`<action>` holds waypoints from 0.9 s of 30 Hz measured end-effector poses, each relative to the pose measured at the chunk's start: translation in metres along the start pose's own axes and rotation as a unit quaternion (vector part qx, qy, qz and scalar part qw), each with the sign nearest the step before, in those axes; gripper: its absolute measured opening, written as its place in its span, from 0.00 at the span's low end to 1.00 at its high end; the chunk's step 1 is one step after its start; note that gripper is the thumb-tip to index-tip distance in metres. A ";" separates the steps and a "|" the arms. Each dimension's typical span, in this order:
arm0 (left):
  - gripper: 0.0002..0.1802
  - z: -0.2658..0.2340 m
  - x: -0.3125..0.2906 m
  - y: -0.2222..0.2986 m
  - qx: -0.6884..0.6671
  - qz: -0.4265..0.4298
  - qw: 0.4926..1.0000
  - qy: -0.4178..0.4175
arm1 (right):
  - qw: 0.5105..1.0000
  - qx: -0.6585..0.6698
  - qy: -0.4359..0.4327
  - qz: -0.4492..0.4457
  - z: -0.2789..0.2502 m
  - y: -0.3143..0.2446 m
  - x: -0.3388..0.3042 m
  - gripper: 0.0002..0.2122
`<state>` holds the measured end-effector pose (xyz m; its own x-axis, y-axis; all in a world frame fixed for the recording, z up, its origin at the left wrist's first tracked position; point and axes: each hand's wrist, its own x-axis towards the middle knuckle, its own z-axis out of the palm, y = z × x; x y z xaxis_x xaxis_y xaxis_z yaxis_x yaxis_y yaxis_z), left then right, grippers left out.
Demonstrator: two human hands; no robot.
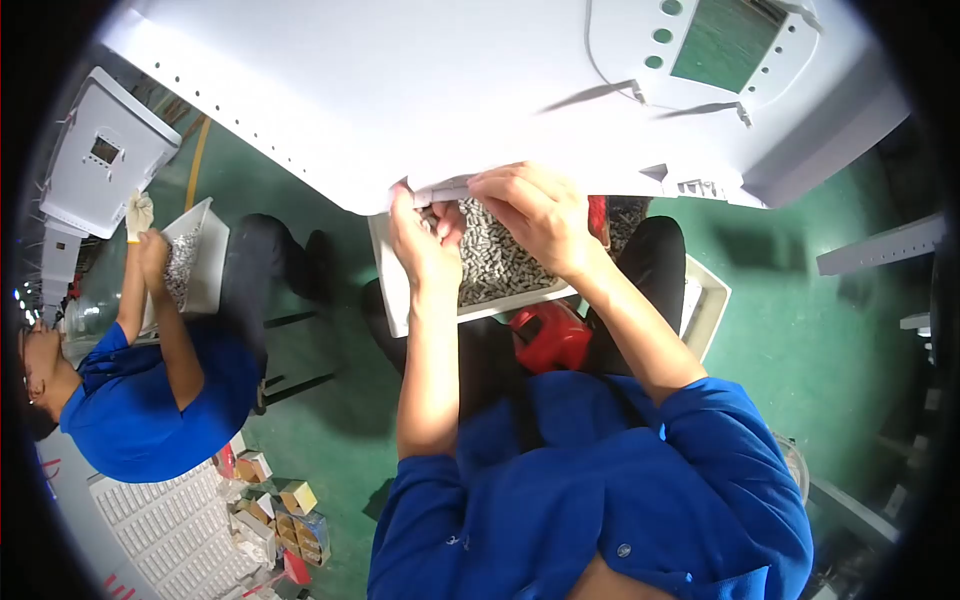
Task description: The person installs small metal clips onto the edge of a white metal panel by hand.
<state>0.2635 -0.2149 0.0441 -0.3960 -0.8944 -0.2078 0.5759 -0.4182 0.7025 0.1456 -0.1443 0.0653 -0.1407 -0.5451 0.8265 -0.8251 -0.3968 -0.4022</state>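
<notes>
A large white panel [400,90] with a folded lower edge fills the upper view. At that edge my left hand [428,245] is closed, its thumb up against a small tab and its other fingers curled; whatever they hold is hidden. Close beside it, my right hand [540,215] is closed too, with thumb and fingertips pinched at the edge on something too small to name. Under both hands a white bin [395,290] holds many small grey cylindrical pieces [490,260]. A red object [550,337], perhaps a power tool, sits between my legs.
Two thin cables with connectors [638,92] hang on the panel near its square cut-out. At the left a co-worker in blue [150,400] sits by another white bin [208,265]. A pale tray [708,305] stands by my right leg. Small boxes [298,497] lie lower left.
</notes>
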 end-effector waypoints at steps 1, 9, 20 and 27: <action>0.17 -0.003 -0.007 0.000 0.005 -0.005 0.999 -0.034 | 1.000 0.015 0.003 -0.013 -0.005 -0.002 -0.001 0.10; 0.16 -0.018 -0.053 0.009 0.048 -0.137 0.985 -0.094 | 0.991 0.080 -0.087 0.057 -0.056 -0.009 -0.013 0.06; 0.18 0.005 -0.075 0.000 0.077 -0.132 0.985 -0.085 | 0.987 0.110 -0.019 0.114 -0.056 0.001 -0.018 0.06; 0.20 0.016 -0.078 -0.014 0.052 -0.145 0.983 -0.104 | 0.997 -0.039 0.062 -0.028 -0.053 0.014 -0.026 0.09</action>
<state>0.2753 -0.1366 0.0617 -0.6769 -0.6839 -0.2723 0.3464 -0.6223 0.7020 0.1086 -0.0970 0.0586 -0.1556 -0.4262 0.8911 -0.8727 -0.3634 -0.3262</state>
